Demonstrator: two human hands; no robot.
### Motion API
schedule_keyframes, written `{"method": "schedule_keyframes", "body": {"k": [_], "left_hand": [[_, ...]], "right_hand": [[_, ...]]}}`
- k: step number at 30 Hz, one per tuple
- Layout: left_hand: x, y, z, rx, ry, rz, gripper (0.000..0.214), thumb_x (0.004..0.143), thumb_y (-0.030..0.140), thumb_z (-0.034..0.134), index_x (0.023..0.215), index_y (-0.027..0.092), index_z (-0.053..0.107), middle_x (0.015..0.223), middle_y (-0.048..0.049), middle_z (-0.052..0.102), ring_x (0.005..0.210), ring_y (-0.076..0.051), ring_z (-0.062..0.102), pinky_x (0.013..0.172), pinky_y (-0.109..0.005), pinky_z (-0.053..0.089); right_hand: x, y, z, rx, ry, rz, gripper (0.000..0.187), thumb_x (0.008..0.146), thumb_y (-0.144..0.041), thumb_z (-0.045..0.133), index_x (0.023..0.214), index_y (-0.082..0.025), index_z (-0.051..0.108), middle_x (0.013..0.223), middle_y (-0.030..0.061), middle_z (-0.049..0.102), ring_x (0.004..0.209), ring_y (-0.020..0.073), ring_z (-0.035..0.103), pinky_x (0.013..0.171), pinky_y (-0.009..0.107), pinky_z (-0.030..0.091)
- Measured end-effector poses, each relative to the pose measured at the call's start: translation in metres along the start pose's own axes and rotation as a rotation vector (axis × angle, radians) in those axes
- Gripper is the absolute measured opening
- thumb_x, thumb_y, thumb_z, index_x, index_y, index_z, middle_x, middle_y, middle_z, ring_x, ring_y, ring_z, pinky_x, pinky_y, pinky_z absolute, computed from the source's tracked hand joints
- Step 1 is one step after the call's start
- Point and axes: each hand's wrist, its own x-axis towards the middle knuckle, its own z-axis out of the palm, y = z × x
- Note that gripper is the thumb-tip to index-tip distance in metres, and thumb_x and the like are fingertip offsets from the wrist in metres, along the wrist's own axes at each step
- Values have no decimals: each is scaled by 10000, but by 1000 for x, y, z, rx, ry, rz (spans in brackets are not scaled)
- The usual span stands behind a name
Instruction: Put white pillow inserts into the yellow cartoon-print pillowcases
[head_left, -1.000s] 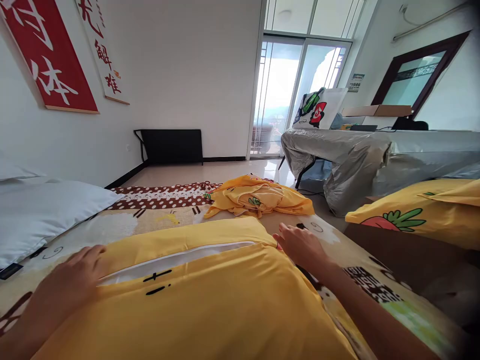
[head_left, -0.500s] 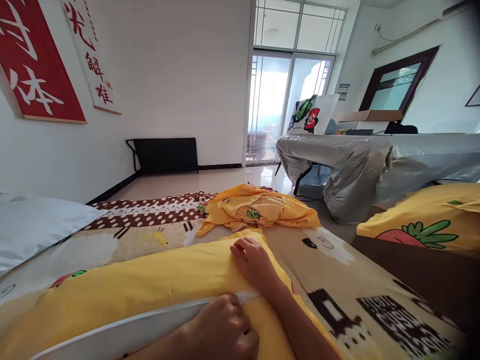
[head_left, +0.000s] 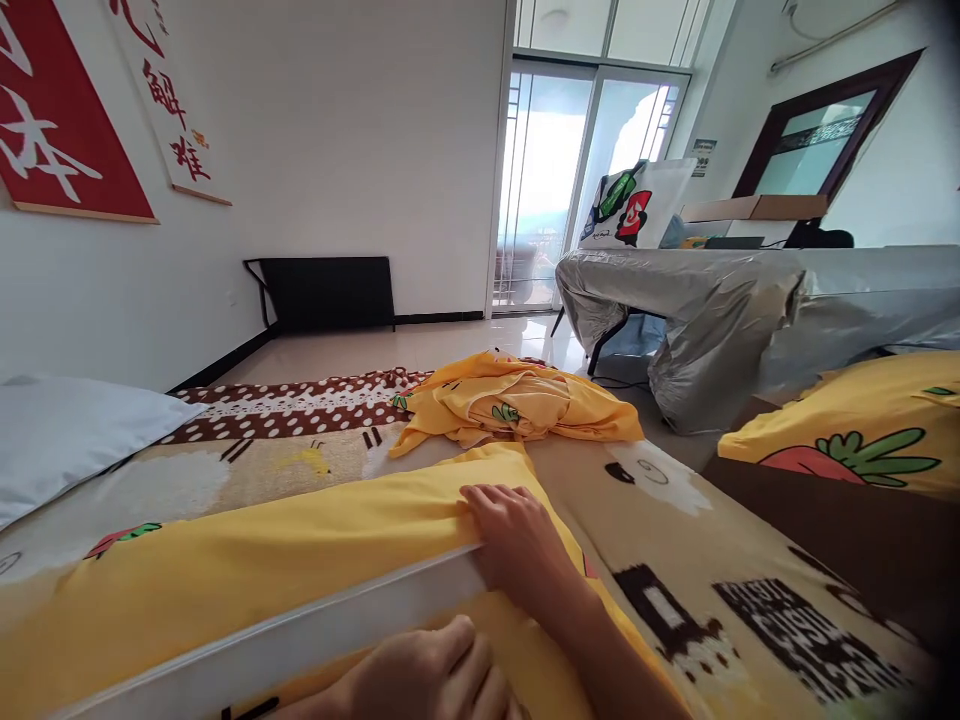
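The yellow pillowcase (head_left: 262, 560) is laid across the near edge of the bed (head_left: 675, 520), with the white pillow (head_left: 337, 628) exposed at its opening. Its upper flap is gripped by the right hand (head_left: 517, 545). The left hand (head_left: 427, 680) is curled on the lower flap; whether anything is held there cannot be told.

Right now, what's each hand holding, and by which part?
Right hand grips the yellow pillowcase by the upper edge of its opening, over the white pillow. Left hand curled on the lower flap; hold unclear.

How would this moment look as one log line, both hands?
right hand: grips yellow pillowcase opening edge | left hand: curled on lower flap, grip unclear | white pillow: showing in opening
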Motion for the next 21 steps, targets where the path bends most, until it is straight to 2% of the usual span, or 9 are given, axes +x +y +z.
{"method": "schedule_keyframes", "body": {"k": [2, 3, 5, 6, 9, 11, 13, 17, 21], "left_hand": [[2, 3, 1, 64, -62, -110, 142, 792, 127, 491, 693, 136, 592, 579, -45, 555, 505, -154, 503, 450, -296, 387], [2, 5, 2, 99, -89, -181, 145, 785, 130, 479, 769, 94, 618, 663, -99, 617, 587, -194, 568, 502, -320, 431], [3, 5, 5, 92, -147, -339, 252, 795, 173, 463, 921, 27, 625, 856, -187, 664, 780, -269, 621, 639, -378, 491], [3, 4, 6, 28, -200, -425, 318, 815, 221, 461, 1021, 25, 605, 963, -197, 660, 877, -285, 614, 720, -399, 500], [4, -3, 5, -286, -435, -631, 496, 877, 412, 416, 1296, 149, 455, 1234, -125, 575, 1079, -272, 547, 929, -426, 452], [6, -9, 3, -431, -573, -695, 562, 889, 501, 366, 1385, 236, 343, 1365, -95, 476, 1188, -281, 479, 1005, -456, 394], [9, -12, 4, -490, -651, -711, 562, 893, 522, 334, 1388, 255, 338, 1372, -107, 465, 1221, -304, 449, 1021, -495, 362], [14, -15, 10, -497, -753, -691, 586, 910, 508, 242, 1347, 152, 405, 1040, -168, 652, 984, -324, 593, 910, -535, 409], [14, -19, 16, -518, -789, -758, 687, 919, 518, 134, 1428, 77, 268, 952, -193, 679, 899, -342, 627, 792, -498, 455]], "right_hand": [[2, -1, -2, -71, 22, 125, 266, 771, -48, 402, 871, -181, 609, 928, 71, 676, 894, 212, 602, 743, 303, 334], [2, -1, -3, -93, 34, 169, 251, 773, -51, 400, 830, -184, 605, 883, 68, 678, 854, 211, 609, 709, 299, 325], [0, -2, -6, -113, 66, 223, 214, 771, -68, 423, 803, -190, 595, 834, 64, 679, 796, 209, 614, 656, 295, 303], [-1, -3, -8, -117, 83, 237, 205, 766, -70, 434, 813, -192, 592, 830, 65, 679, 781, 207, 615, 638, 293, 293], [-3, -3, -10, -121, 116, 276, 225, 751, -43, 441, 844, -188, 586, 834, 72, 677, 763, 202, 616, 606, 290, 267], [-2, -2, -10, -109, 132, 286, 256, 749, -22, 425, 878, -180, 581, 843, 78, 674, 756, 203, 615, 595, 290, 260], [2, 1, -9, -69, 157, 287, 299, 731, 0, 417, 925, -168, 572, 866, 83, 670, 763, 201, 612, 599, 284, 268], [14, 11, -5, 135, 230, 219, 429, 609, 51, 429, 972, -142, 550, 907, 79, 658, 823, 178, 589, 630, 244, 309], [29, 19, -11, 326, 241, 137, 314, 639, 19, 460, 880, -151, 567, 804, 33, 638, 761, 146, 555, 621, 215, 333]]}}
